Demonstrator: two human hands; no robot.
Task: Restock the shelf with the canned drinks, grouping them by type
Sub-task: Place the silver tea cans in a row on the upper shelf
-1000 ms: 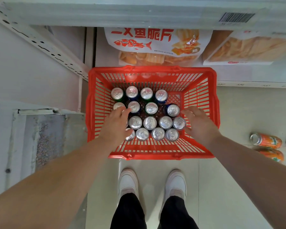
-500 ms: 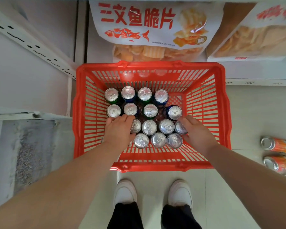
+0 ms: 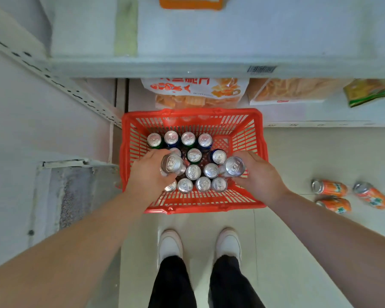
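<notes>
Each hand's grip (image 3: pixel 150 174) (image 3: pixel 259 174) closed — one can (image 3: pixel 172 163) (image 3: pixel 234 166) apiece

1. The floor (image 3: pixel 309 165) is laid with pale, glossy cream tiles with thin joints.
2. A light grey metal shelf edge (image 3: pixel 187 68) crosses the upper part of the view and bears a barcode label (image 3: pixel 261 69).
3. A perforated white upright (image 3: pixel 60 85) runs diagonally at the left.
4. A lower shelf board (image 3: pixel 320 116) sits beneath, at the right.
5. A worn grey concrete patch (image 3: pixel 73 196) lies on the left, edged by a white strip.
6. The light is soft and even.
</notes>
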